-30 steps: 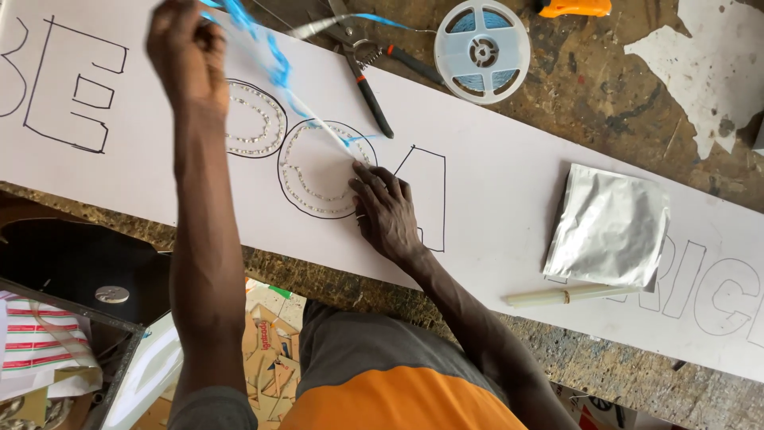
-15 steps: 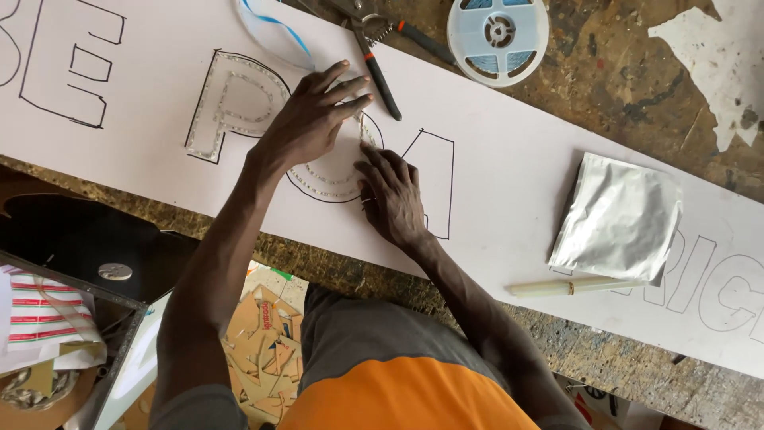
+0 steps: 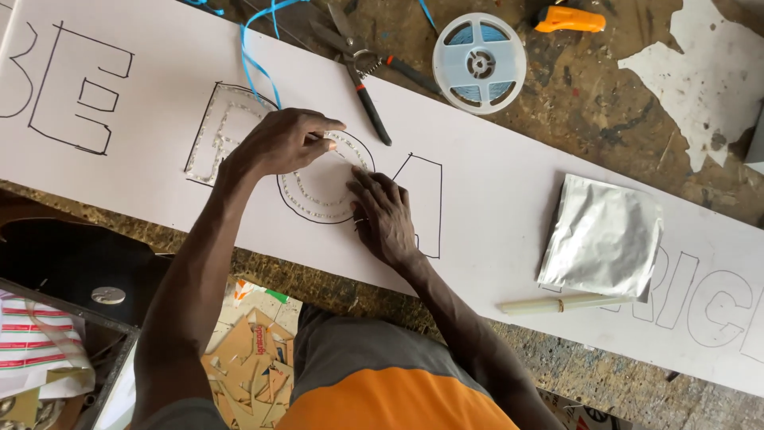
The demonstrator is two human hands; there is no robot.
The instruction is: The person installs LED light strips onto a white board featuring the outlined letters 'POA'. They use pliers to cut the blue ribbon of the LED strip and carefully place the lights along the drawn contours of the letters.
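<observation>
Pressing strip along the round letter outline

The strip (image 3: 318, 199) lies inside the round letter (image 3: 322, 187) at board (image 3: 493, 199) centre. The left hand (image 3: 282, 142) pinches it at 12 o'clock, fingers narrow; the right hand (image 3: 386, 216) lies flat, fingers spread, at 3 o'clock. Best practice: seat short lengths, keeping inside the drawn line. Pliers (image 3: 358, 68) and reel (image 3: 479, 64) lie at 1 o'clock.

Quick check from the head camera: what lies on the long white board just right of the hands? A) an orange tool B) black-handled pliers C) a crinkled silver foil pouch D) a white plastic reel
C: the crinkled silver foil pouch lies on the long white board, right of the right hand and left hand; the reel, orange tool and pliers sit farther up.
</observation>
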